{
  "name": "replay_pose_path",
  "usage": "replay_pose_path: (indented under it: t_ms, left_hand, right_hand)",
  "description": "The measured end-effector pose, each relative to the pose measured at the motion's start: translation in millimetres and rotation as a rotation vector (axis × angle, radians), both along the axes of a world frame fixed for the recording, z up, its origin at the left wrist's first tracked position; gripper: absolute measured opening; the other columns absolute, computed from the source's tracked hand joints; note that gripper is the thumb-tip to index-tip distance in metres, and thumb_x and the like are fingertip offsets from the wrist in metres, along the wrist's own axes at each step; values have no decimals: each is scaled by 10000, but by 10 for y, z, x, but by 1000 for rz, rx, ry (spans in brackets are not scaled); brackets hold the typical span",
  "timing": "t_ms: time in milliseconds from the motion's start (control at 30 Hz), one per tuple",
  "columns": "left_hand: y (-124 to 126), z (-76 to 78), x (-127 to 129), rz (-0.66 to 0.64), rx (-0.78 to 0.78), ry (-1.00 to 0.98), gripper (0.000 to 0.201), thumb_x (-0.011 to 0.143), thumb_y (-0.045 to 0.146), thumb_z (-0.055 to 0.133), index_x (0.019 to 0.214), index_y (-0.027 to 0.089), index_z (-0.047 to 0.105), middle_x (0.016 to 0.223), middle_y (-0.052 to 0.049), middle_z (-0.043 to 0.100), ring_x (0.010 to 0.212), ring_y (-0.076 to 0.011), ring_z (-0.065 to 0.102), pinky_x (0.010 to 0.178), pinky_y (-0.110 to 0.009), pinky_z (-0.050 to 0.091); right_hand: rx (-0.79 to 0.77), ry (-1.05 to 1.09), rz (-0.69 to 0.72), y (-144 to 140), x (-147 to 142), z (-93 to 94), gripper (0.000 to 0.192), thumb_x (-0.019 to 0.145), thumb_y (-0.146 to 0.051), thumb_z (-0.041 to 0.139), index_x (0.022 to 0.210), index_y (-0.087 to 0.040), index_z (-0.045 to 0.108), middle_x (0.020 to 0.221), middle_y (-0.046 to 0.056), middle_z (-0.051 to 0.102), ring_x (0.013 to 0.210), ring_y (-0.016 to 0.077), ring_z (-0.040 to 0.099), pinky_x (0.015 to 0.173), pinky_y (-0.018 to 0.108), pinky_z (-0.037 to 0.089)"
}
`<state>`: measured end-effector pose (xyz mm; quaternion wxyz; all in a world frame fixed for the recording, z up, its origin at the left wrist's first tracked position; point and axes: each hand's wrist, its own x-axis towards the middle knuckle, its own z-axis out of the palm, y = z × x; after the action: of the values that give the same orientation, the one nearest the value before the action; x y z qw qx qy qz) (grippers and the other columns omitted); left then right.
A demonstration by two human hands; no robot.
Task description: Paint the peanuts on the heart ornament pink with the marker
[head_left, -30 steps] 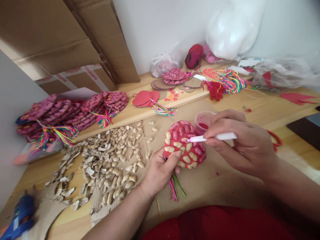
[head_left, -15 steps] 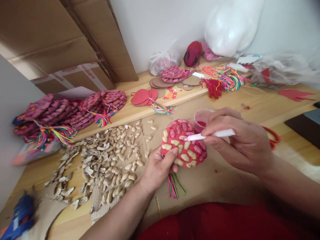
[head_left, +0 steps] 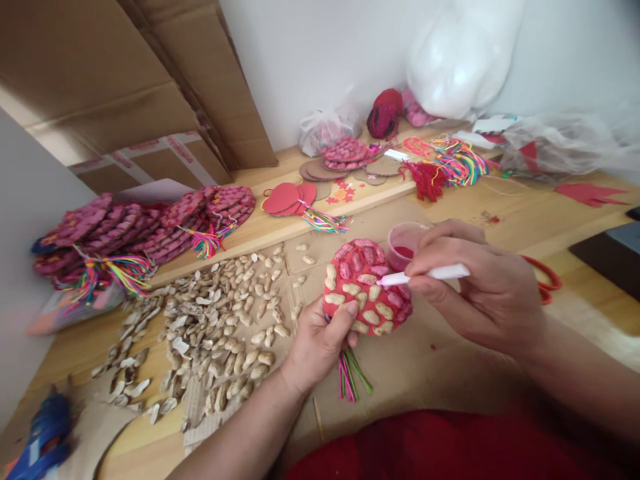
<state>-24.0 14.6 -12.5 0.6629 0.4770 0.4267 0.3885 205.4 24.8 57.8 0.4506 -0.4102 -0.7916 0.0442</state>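
My left hand [head_left: 327, 337] grips the lower left edge of a round red disc [head_left: 336, 257], thumb on its face. Whole peanuts cover the disc; those along the top and right are pink, the others plain tan. Pink and green cords [head_left: 353, 377] hang beneath it. Between the thumb and fingers of my right hand [head_left: 465, 287] is a slim white pen [head_left: 447, 272], its pinkish tip at the peanuts near the disc's centre. Just behind the right fingers stands a clear plastic cup [head_left: 400, 233] with dark pink liquid in it, partly hidden by the hand.
Loose peanuts and shells [head_left: 230, 327] spread over cardboard on the left. A blue glue gun [head_left: 43, 430] lies at lower left. Finished pink discs with tassels [head_left: 120, 227] are piled on a raised wooden ledge, beside red heart shapes [head_left: 287, 199] and colourful cords [head_left: 460, 160].
The pen tip has shifted slightly right across the peanuts, and one peanut near the centre shows more clearly. The disc stays held in place.
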Motion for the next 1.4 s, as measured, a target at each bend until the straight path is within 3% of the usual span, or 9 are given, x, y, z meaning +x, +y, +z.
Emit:
replay_pose_path:
  t_ms: [167, 333, 567, 733, 933, 1067, 1400]
  left_hand:
    - [-12, 74, 22, -15, 7, 31, 479, 892, 583, 687, 663, 188, 540, 518, 52, 517, 459, -72, 390, 477, -213, 312]
    - [-11, 86, 41, 17, -16, 14, 480, 874, 594, 698, 665, 192, 541, 526, 48, 524, 465, -77, 393, 482, -214, 317]
    - [-26, 162, 45, -20, 68, 84, 510, 869, 611, 697, 629, 185, 553, 543, 39, 521, 485, -82, 407, 498, -216, 342]
    - [-33, 119, 33, -10, 85, 87, 490, 900, 594, 672, 654, 187, 556, 551, 42, 525, 488, -79, 400, 510, -215, 351]
    - [-27, 104, 33, 0, 115, 102, 486, 911, 583, 666, 655, 183, 560, 564, 35, 533, 504, -84, 412, 522, -217, 363]
    - [-32, 122, 40, 4, 122, 118, 491, 897, 594, 676, 650, 186, 562, 560, 34, 528, 506, -91, 427, 515, -217, 370]
    - [-32, 80, 41, 0, 137, 129, 467, 909, 589, 657, 683, 191, 568, 581, 32, 535, 518, -96, 424, 507, -217, 359]
  right_hand:
    - [-19, 39, 17, -16, 7, 9, 86, 907, -275, 659, 984, -312, 649, 912, -5, 691, 912, 213, 665, 861, 417, 510]
    - [10, 53, 14, 8, 6, 34, 63, 897, -240, 661, 925, -292, 640, 820, -24, 672, 836, 191, 641, 797, 393, 491]
    - [-16, 83, 78, 14, -4, 40, 120, 883, -197, 670, 965, -281, 647, 855, -10, 673, 885, 193, 633, 866, 408, 514]
    - [28, 101, 36, -7, 18, 50, 107, 876, -183, 672, 930, -271, 648, 800, -14, 667, 900, 185, 637, 845, 373, 504]
    - [51, -13, 36, -26, 15, 36, 117, 873, -248, 690, 979, -278, 647, 834, -2, 703, 981, 223, 666, 870, 417, 516]
    - [55, 19, -15, -35, 3, 46, 98, 882, -257, 678, 961, -307, 650, 816, -8, 702, 979, 234, 667, 854, 428, 534]
    - [43, 36, 12, -41, 2, 71, 109, 870, -233, 678, 949, -301, 648, 797, -6, 704, 970, 243, 675, 848, 433, 541]
